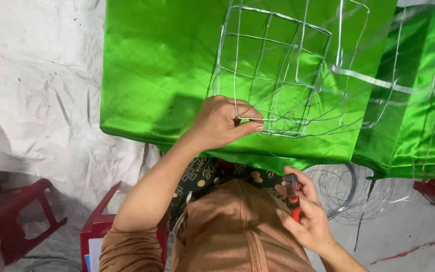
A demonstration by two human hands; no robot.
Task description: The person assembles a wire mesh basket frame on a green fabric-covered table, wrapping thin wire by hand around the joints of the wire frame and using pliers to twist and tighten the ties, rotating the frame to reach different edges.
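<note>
We see the fingers (250, 126) of the left hand (222, 123) pressed together in a pinch on the lower edge of a silver wire grid frame (273, 80), thumb beneath and the other fingers curled over the top. The wire they hold runs out to the right from the fingertips, so the frame lies above and to the right of that hand, its squares rising toward the top of the view.

The right hand (305, 219) sits lower, near the body, well apart from the frame. Its fingers (284, 191) are wrapped around a small red-handled pair of pliers (292, 194), with the dark metal head pointing up and the red grip running down into the palm.

Behind the frame lies a shiny green satin fabric block (162, 75), and the wire grid rests against its face. A 2nd green satin piece (419, 100) stands at the right, with more wire across it. Just right of the right hand, a loose coil of thin silver wire (353, 189) lies on the white crumpled plastic sheet (36, 100) that covers the floor. A red plastic stool (18, 216) stands at the lower left, and another red plastic stool (99, 224) stands beside the left forearm.
</note>
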